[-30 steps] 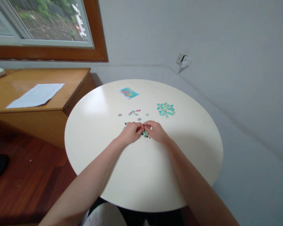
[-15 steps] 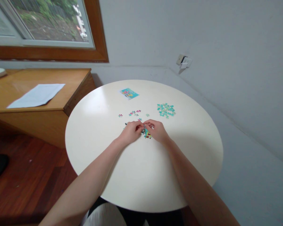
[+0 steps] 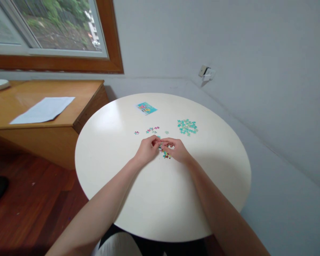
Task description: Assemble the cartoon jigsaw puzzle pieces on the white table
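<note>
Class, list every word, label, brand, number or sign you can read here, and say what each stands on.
There is no readable text.
Picture card on the round table: too small to tell any words.
Puzzle pieces: no lettering can be made out.
Sheet of paper on the wooden desk: no writing legible.
Wall fittings: too small to read.

You have two bare hands (image 3: 146,150), one round white table (image 3: 160,199), one rectangular turquoise picture card (image 3: 147,108), one white paper sheet (image 3: 44,109), one brown wooden desk (image 3: 81,95), and multicoloured jigsaw pieces (image 3: 187,127) too crowded to count.
</note>
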A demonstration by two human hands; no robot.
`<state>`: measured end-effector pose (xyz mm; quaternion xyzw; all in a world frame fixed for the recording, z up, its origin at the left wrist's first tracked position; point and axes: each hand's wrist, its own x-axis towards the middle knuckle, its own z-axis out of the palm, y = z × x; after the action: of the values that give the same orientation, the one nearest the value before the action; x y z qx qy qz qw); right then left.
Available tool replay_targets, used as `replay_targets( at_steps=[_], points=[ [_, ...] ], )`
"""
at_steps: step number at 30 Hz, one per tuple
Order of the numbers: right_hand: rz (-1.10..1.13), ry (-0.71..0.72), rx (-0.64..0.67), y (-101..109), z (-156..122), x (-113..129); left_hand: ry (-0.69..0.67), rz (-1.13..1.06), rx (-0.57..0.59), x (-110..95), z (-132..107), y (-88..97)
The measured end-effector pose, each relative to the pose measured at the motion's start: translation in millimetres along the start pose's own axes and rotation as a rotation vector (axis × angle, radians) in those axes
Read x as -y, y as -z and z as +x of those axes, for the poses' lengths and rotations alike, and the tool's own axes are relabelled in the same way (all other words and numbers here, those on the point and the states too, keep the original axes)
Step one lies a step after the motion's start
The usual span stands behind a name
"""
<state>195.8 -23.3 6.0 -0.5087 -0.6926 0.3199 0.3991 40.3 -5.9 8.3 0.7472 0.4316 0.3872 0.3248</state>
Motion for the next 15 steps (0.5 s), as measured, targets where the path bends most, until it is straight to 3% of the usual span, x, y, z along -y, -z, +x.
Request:
replay_targets(
  at_steps=[8, 15],
  points=[
    [0.064, -0.012, -0.037, 8.9, 0.8, -3.0, 0.04, 0.005, -0.009, 0.2, 0.5, 0.5],
    [0.187, -0.127, -0.23, 21.3, 7.1, -6.4, -0.034, 0.114, 0.005, 2.5, 1.8, 1.5]
  ],
)
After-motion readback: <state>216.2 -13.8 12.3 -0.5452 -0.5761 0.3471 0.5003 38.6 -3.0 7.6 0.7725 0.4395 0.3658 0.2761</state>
